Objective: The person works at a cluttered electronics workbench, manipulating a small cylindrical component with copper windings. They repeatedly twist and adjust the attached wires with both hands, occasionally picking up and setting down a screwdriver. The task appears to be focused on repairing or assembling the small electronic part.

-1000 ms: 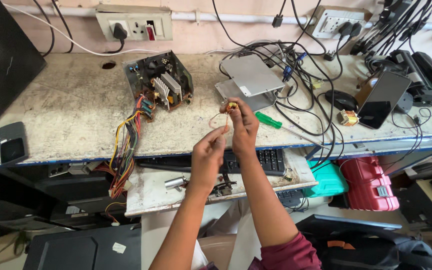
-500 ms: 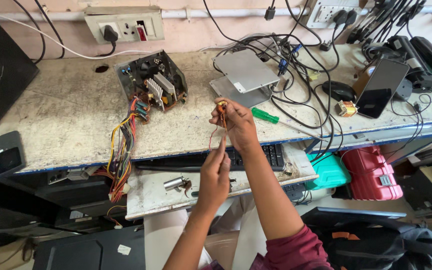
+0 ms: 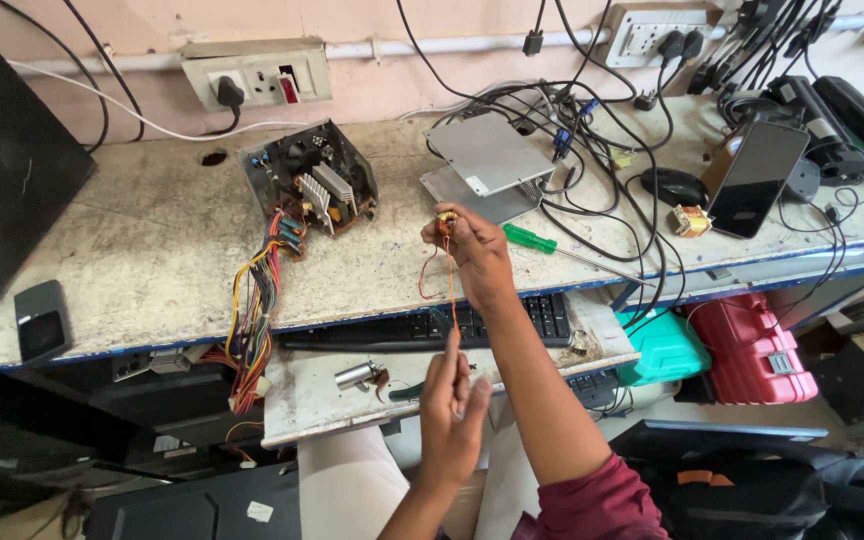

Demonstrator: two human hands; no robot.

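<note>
Since the frame 0.5 s back, left hand [image 3: 452, 415] had dropped lower & nearer the body, drawing the thin copper wire [image 3: 449, 285] out longer; right hand [image 3: 477, 255] barely shifted. Right hand's grip was closed on a small coil part [image 3: 446, 217], held up over the bench's front edge, roughly mid-bench. Left hand's grip was pinched shut on the wire's lower end, down in front of the pull-out shelf [image 3: 312, 395]. Wire ran taut, near vertical, btwn the 2 hands, w/ a loose loop hanging just left of the right hand.

On the bench [image 3: 152, 250]: opened power supply unit [image 3: 309, 180] w/ heatsinks, back-centre, its coloured cable bundle [image 3: 257, 310] spilling over the front edge. Grey metal plates [image 3: 487, 155] lay right of it, green-handled screwdriver [image 3: 532, 239] just beside the right hand. Black mouse [image 3: 674, 185], small transformer [image 3: 690, 220] & dark phone [image 3: 752, 178] sat toward the right end, among tangled black cables. Small black device [image 3: 42, 320] sat at the front-left edge. Black keyboard [image 3: 432, 325] lay under the bench's front edge; small metal cylinder [image 3: 357, 375] on the shelf. Red case [image 3: 752, 350] & teal case [image 3: 662, 350] sat below, right
</note>
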